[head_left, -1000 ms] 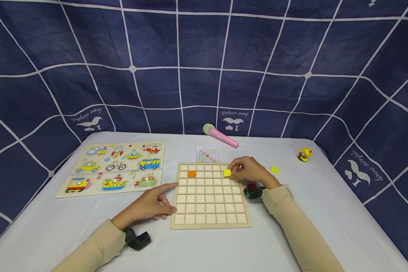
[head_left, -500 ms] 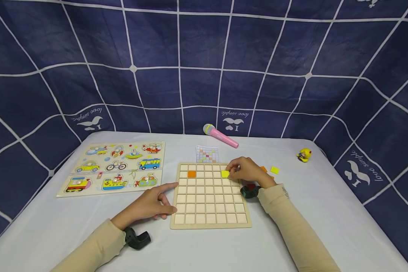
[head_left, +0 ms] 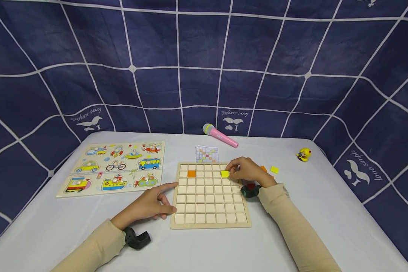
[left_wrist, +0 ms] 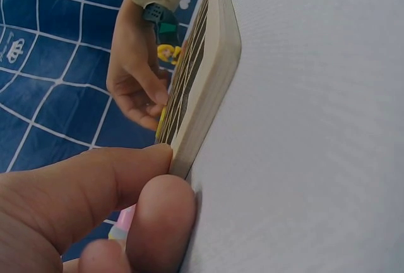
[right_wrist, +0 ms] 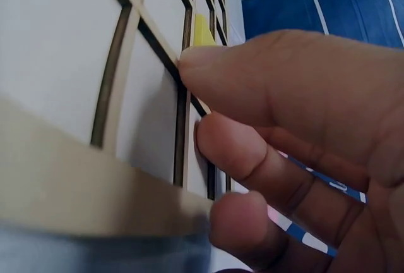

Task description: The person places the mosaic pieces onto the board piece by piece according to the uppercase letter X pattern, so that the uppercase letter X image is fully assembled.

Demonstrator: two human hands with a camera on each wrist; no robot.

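Note:
A wooden grid board (head_left: pixel 210 226) lies flat in the middle of the white table. An orange square tile (head_left: pixel 192 173) sits in its second row from the far side, near the left. In that same row, near the right, my right hand (head_left: pixel 245 169) has thumb and fingertips at a yellow square tile (head_left: pixel 225 173), pinching its right side. The right wrist view shows this yellow tile (right_wrist: pixel 203 30) just past the thumb tip. At the board's left edge, my left hand (head_left: pixel 150 202) touches the frame with an outstretched index finger and thumb.
Yellow (head_left: pixel 274 170) and orange (head_left: pixel 264 169) tiles lie right of the board, with a red tile (head_left: pixel 251 186) partly behind the wrist camera. A printed pattern card (head_left: pixel 207 153), pink toy microphone (head_left: pixel 221 136), vehicle puzzle (head_left: pixel 112 170) and yellow figurine (head_left: pixel 303 155) surround it.
My right hand has moved slightly left with the yellow tile, which now lies lined up with a grid cell. Over the last half second almost nothing moves; my left hand stays put.

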